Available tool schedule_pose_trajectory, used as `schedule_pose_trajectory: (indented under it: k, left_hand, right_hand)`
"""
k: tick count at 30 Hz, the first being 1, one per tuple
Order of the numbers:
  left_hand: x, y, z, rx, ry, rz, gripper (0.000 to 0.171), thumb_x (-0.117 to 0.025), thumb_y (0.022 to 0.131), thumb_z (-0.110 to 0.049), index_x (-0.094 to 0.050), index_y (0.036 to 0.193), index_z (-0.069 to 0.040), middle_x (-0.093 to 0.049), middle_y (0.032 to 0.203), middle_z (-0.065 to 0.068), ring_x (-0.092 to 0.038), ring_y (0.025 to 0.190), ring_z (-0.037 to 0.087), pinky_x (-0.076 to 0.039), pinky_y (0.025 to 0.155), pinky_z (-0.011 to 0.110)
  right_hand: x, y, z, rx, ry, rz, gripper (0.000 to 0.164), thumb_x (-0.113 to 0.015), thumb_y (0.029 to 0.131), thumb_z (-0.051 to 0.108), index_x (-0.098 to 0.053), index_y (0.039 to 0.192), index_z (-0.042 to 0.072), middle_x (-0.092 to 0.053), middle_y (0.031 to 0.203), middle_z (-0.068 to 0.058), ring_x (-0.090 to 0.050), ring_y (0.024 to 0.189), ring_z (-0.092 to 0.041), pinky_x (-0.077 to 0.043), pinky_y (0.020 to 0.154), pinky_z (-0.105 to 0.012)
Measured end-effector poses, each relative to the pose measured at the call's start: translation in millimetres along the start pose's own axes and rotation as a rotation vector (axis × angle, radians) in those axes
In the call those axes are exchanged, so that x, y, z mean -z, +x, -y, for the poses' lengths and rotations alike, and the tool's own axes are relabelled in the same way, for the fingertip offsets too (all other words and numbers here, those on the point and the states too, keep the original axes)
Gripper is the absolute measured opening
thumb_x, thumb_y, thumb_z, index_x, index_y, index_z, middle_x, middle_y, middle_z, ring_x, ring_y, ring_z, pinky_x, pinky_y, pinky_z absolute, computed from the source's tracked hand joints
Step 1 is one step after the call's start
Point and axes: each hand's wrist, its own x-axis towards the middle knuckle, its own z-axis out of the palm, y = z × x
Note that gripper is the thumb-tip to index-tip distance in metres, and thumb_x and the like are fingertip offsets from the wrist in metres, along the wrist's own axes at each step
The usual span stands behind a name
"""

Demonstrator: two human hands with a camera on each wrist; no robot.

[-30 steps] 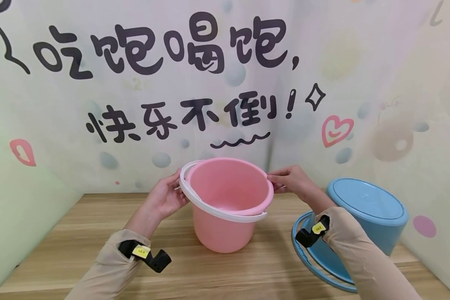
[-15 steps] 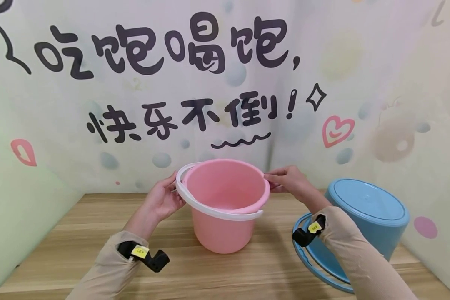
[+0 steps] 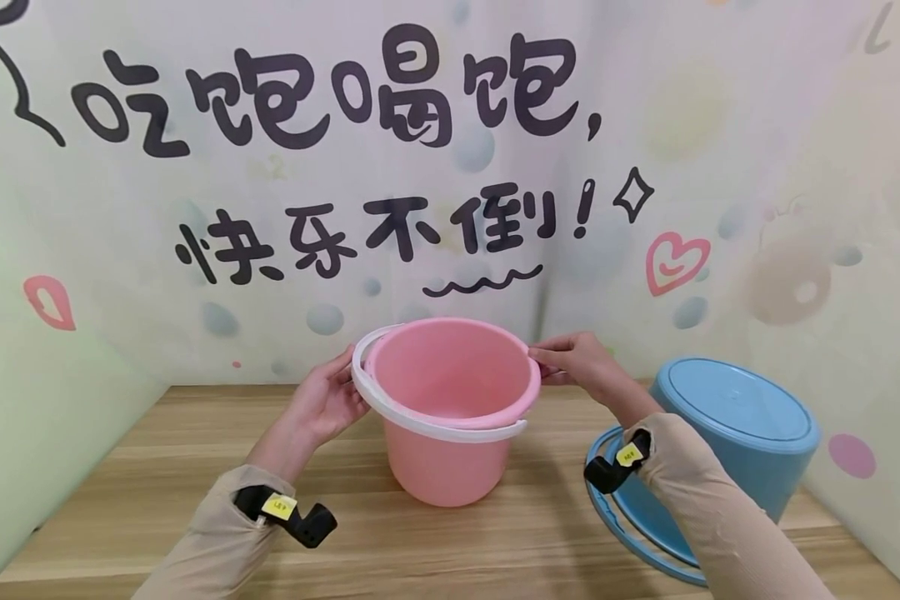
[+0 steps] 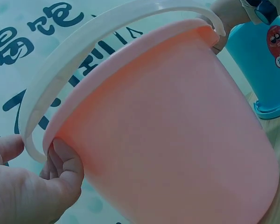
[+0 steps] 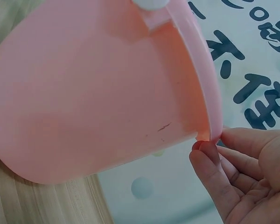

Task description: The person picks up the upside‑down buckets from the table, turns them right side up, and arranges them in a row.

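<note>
A pink bucket point(image 3: 447, 471) stands on the wooden table in the head view, its mouth tipped slightly toward me. Its white handle point(image 3: 427, 427) hangs down along the front of the rim. On the left, my left hand point(image 3: 328, 404) holds the bucket at the rim. The left wrist view shows its fingers point(image 4: 65, 161) curled under the rim and its thumb against the handle. My right hand point(image 3: 583, 364) pinches the far right of the rim between thumb and fingers, as the right wrist view point(image 5: 245, 175) also shows.
A blue bucket point(image 3: 742, 408) sits upside down at the right, partly behind my right forearm, with its blue handle point(image 3: 607, 517) on the table point(image 3: 157, 500). A red label point(image 4: 277, 42) shows on it in the left wrist view. A printed cloth wall point(image 3: 450, 183) rises behind.
The pink bucket's rim and both hands have shifted slightly left since a second ago. Over the last half second hardly anything has moved. The grips look the same.
</note>
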Motion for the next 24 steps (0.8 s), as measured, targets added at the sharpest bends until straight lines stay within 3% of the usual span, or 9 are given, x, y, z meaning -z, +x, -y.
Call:
schedule_pose_trajectory:
  k: [9,14,24]
  left_hand:
    - [10.3,-0.3,1.8,-0.023,0.000,-0.009,0.022,-0.049,0.095,-0.021,-0.065,0.090,-0.007,-0.061,0.092,0.004,-0.058,0.082,0.013,-0.048,0.075,0.023]
    - [14.5,-1.0,2.0,-0.023,-0.001,-0.044,0.019,-0.050,0.095,-0.017,-0.065,0.087,-0.007,-0.060,0.088,0.004,-0.057,0.080,0.011,-0.048,0.075,0.021]
    - [24.3,-1.3,5.4,0.008,0.007,-0.033,0.018,-0.051,0.094,-0.016,-0.064,0.087,-0.006,-0.059,0.088,0.004,-0.056,0.080,0.011,-0.048,0.075,0.020]
  right_hand:
    - [1,0,1,0.013,-0.004,0.024,0.037,-0.063,0.087,0.017,-0.059,0.113,-0.009,-0.065,0.086,-0.013,-0.063,0.074,-0.020,-0.052,0.076,-0.037]
    - [2,0,1,0.013,0.010,0.032,0.037,-0.064,0.087,0.017,-0.059,0.113,-0.009,-0.065,0.086,-0.013,-0.063,0.075,-0.020,-0.050,0.078,-0.040]
    - [1,-1,3,0.001,0.007,0.023,0.035,-0.064,0.087,0.016,-0.060,0.112,-0.008,-0.065,0.087,-0.014,-0.063,0.074,-0.021,-0.052,0.074,-0.037]
